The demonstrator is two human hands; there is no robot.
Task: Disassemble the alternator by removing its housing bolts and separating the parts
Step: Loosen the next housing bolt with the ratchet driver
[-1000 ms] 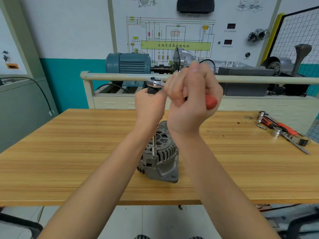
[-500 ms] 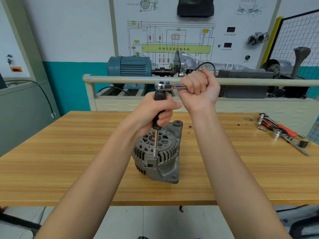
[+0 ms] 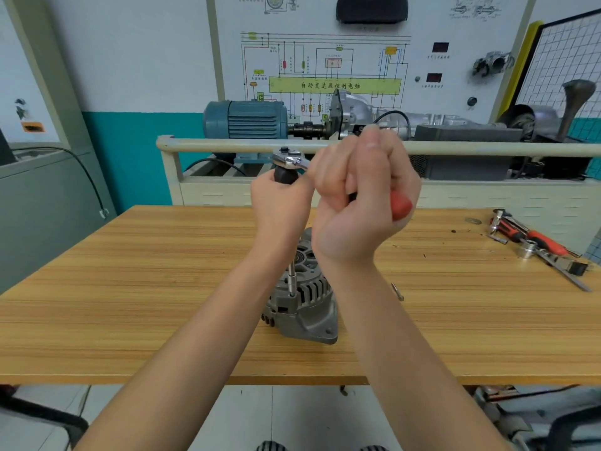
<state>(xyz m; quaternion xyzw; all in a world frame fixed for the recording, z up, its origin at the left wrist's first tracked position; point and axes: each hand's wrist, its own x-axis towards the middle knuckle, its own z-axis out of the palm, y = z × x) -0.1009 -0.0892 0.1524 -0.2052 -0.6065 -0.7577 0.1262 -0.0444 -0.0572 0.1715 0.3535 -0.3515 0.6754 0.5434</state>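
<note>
The grey ribbed cast-metal alternator sits near the front edge of your wooden workbench. Your left hand grips the black extension bar upright on its housing, while your right hand wraps the red-handled chrome ratchet.

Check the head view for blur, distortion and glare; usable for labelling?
Head view: right hand motion-blurred at the fingers on the ratchet; left hand and alternator sharp. Wide-angle bending bows the table edge and rail. Lighting even, soft shadows, no strong glare. Usable.
</note>
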